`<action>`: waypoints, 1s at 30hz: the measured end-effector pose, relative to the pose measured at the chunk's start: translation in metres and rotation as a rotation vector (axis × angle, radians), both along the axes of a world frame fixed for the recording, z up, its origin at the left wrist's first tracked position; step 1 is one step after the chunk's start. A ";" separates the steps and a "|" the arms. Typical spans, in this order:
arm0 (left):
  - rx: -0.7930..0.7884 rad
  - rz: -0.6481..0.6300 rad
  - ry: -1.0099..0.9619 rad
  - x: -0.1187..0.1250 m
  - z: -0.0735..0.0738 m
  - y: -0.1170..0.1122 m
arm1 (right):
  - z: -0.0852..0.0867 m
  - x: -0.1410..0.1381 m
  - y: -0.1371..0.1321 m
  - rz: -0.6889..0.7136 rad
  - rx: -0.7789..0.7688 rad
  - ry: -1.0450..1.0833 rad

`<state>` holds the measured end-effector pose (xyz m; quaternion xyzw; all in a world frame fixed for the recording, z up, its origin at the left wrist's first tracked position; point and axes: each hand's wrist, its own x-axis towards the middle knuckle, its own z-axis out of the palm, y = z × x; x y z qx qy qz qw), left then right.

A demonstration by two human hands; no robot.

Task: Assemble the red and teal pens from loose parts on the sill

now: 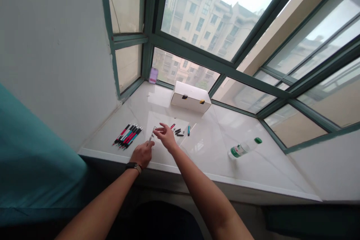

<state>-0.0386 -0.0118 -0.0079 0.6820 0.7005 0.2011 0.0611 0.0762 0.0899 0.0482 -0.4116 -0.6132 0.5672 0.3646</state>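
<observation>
My left hand [142,153], with a dark watch on its wrist, is closed around a slim pale piece [150,138] that points up and away over the sill; its exact kind is too small to tell. Just right of that piece, my right hand [165,135] hovers with its fingers apart, and I see nothing held in them. To the left lies a row of assembled pens [128,136] in red, blue and black. On the other side of my right hand are several small black pen parts [179,133], a blue barrel [188,131] and a red barrel [172,126].
A white box [191,97] with black and yellow tabs stands against the window. On the right, a clear bottle [244,148] with a green cap lies tilted or leans in view. A purple item [153,75] is in the far corner. The sill's front edge [225,182] runs nearby.
</observation>
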 end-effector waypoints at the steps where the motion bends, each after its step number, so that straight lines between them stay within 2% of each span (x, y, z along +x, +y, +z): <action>1: 0.005 -0.002 0.000 0.000 0.000 0.000 | -0.002 0.008 -0.007 -0.048 0.063 -0.029; 4: 0.022 0.001 0.007 0.000 -0.002 0.000 | -0.011 0.050 -0.037 -0.143 0.250 -0.202; 8: 0.047 0.013 0.024 -0.001 -0.006 0.000 | -0.026 0.126 -0.073 -0.233 0.511 -0.478; 10: 0.054 0.012 0.034 0.000 -0.007 0.000 | -0.033 0.156 -0.082 -0.287 0.580 -0.616; 12: 0.053 0.020 0.041 0.000 -0.007 0.000 | -0.039 0.175 -0.085 -0.342 0.606 -0.731; 14: 0.054 0.036 0.045 0.001 -0.007 0.000 | -0.044 0.182 -0.084 -0.382 0.611 -0.830; 19: 0.056 0.063 0.055 0.002 -0.009 0.001 | -0.048 0.175 -0.082 -0.431 0.578 -0.990; 25: 0.073 0.058 0.058 0.001 -0.012 0.001 | -0.047 0.175 -0.084 -0.410 0.552 -1.071; 30: 0.088 0.023 0.067 -0.001 -0.016 0.000 | -0.059 0.176 -0.079 -0.375 0.532 -1.162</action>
